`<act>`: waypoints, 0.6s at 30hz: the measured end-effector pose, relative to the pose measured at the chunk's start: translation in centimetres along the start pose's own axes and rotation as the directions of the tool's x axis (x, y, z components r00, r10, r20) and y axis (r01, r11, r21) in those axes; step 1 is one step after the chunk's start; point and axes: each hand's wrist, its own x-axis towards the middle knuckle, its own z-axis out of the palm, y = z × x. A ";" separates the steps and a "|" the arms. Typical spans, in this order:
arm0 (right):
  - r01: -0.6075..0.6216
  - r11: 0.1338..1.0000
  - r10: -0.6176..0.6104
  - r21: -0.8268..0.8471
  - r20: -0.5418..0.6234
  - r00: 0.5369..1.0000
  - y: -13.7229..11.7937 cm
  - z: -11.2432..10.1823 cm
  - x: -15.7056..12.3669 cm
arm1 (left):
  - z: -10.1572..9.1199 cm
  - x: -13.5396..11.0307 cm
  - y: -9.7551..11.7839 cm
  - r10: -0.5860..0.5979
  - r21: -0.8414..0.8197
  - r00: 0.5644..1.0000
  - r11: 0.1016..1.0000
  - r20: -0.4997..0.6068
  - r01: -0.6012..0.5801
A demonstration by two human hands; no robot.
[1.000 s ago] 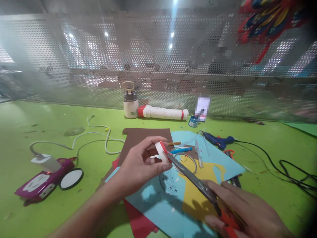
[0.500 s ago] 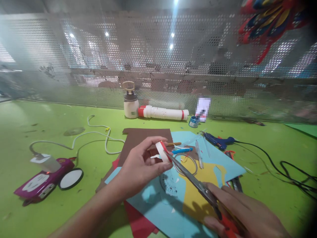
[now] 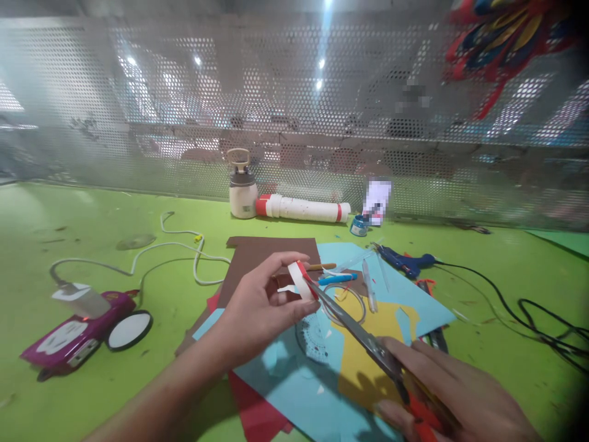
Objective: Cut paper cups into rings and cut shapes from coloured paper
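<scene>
My left hand (image 3: 262, 307) pinches a small white and red paper piece (image 3: 301, 280) between thumb and fingers, held above the paper sheets. My right hand (image 3: 455, 399) grips red-handled scissors (image 3: 363, 341) at the lower right. The scissor blades point up and left, and their tips meet the paper piece. Below them lie a light blue sheet (image 3: 294, 380), a yellow sheet (image 3: 363, 362), a brown sheet (image 3: 257, 255) and a red sheet (image 3: 257, 414).
On the green table (image 3: 115, 393) lie a purple box with a charger and white cable (image 3: 73, 334), a white bottle (image 3: 242, 190), a white tube (image 3: 304, 210), a small blue jar (image 3: 359, 226), a blue glue gun (image 3: 405, 261) with black cord, and pens. A perforated metal screen (image 3: 184, 110) closes the back.
Both hands stay almost still, with the scissor tips at the paper piece. The view has shifted slightly.
</scene>
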 end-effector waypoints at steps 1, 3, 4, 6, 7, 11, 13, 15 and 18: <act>-0.023 1.000 0.023 0.011 -0.025 0.999 -0.1 0.0 0.2 | 0.0 0.0 0.0 0.001 0.009 1.000 1.000 0.000 -0.001; -0.081 0.996 0.083 0.026 -0.074 0.994 -0.4 0.2 0.6 | 0.0 0.0 0.0 0.003 0.021 1.000 1.000 0.001 -0.003; -0.104 0.994 0.107 0.030 -0.095 0.990 -0.6 0.3 0.8 | 0.0 0.0 0.0 0.004 0.024 1.000 1.000 0.003 -0.004; -0.129 0.991 0.132 0.036 -0.122 0.984 -0.9 0.4 1.2 | 0.0 0.1 -0.1 0.011 0.027 1.000 1.000 0.006 -0.011; -0.134 0.990 0.138 0.038 -0.127 0.982 -1.1 0.4 1.4 | 0.0 0.1 -0.2 0.019 0.029 1.000 0.999 0.008 -0.019; -0.130 0.991 0.134 0.035 -0.115 0.984 -1.0 0.2 1.4 | 0.0 -0.1 -0.5 0.049 0.038 0.999 0.998 0.020 -0.050; -0.104 0.994 0.106 0.028 -0.092 0.990 -0.7 0.0 1.1 | 0.0 -0.1 -0.5 0.047 0.042 0.999 0.998 0.015 -0.048; -0.049 0.999 0.049 0.012 -0.048 0.998 -0.4 -0.2 0.8 | 0.0 -0.2 -0.3 0.041 0.041 0.999 0.998 0.009 -0.041; -0.004 0.999 0.005 -0.037 0.025 1.000 -0.3 -0.3 0.3 | 0.2 -0.1 -0.1 0.027 0.030 1.000 0.999 -0.005 -0.027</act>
